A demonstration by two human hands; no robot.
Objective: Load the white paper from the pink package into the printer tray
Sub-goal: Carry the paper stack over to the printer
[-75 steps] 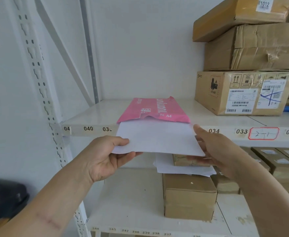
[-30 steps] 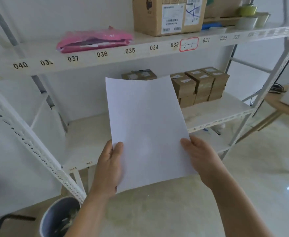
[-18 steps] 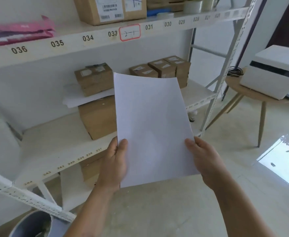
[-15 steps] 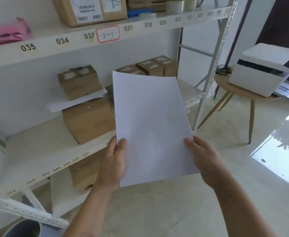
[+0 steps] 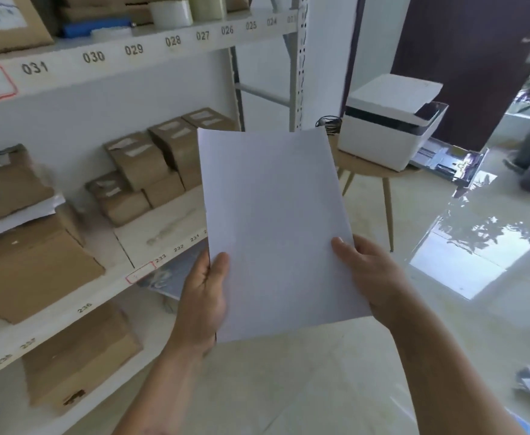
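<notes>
Two bare forearms rise from the bottom edge, each ending in a bare hand. The left hand (image 5: 205, 296) wears no ring, watch or glove; its thumb shows a short, plain nail. The right hand (image 5: 372, 271) is likewise unadorned, with a short thumbnail. No sleeve covers either forearm. By the right elbow, at the frame's lower right corner, a sliver of light blue fabric shows, too small to identify.

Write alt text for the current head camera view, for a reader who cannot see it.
Both hands, left hand and right hand, hold up a stack of white paper by its lower edges. A white printer sits ahead on a small wooden table, its tray pulled out. A numbered shelf of cardboard boxes runs along the left.
</notes>
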